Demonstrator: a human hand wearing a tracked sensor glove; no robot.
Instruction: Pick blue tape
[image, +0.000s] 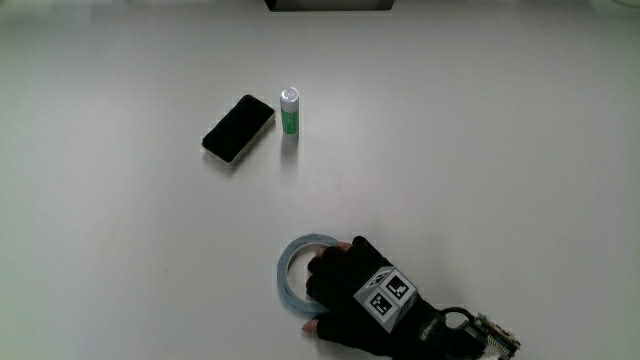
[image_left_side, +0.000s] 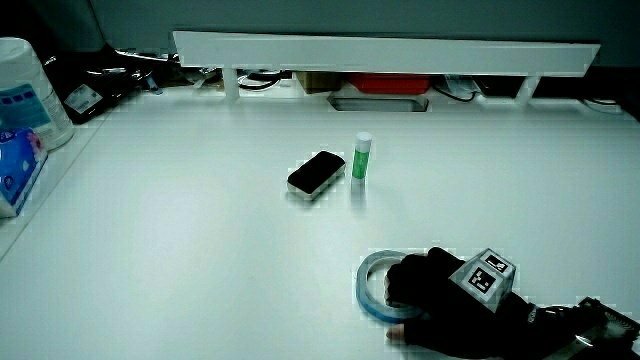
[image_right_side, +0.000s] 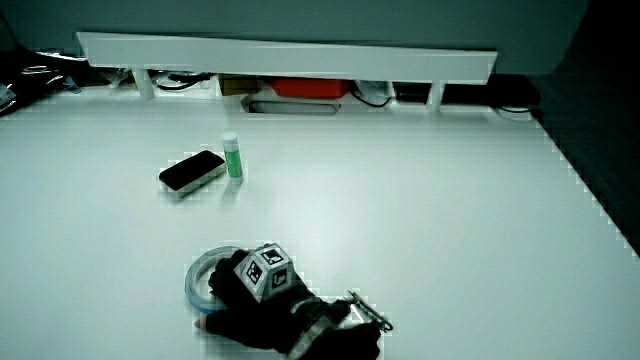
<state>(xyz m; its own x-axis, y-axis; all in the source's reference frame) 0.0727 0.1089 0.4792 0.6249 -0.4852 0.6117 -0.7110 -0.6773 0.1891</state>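
The blue tape is a pale blue ring lying flat on the white table, close to the person's edge. The gloved hand rests on the part of the ring nearest the forearm. Its fingers curl over the rim into the hole and the thumb presses the outer edge. Both side views show the same hold, with the tape still on the table under the hand. The hand hides about half of the ring.
A black phone-like slab and an upright green glue stick stand side by side, farther from the person than the tape. A low white partition closes the table. A white container stands at the table's edge.
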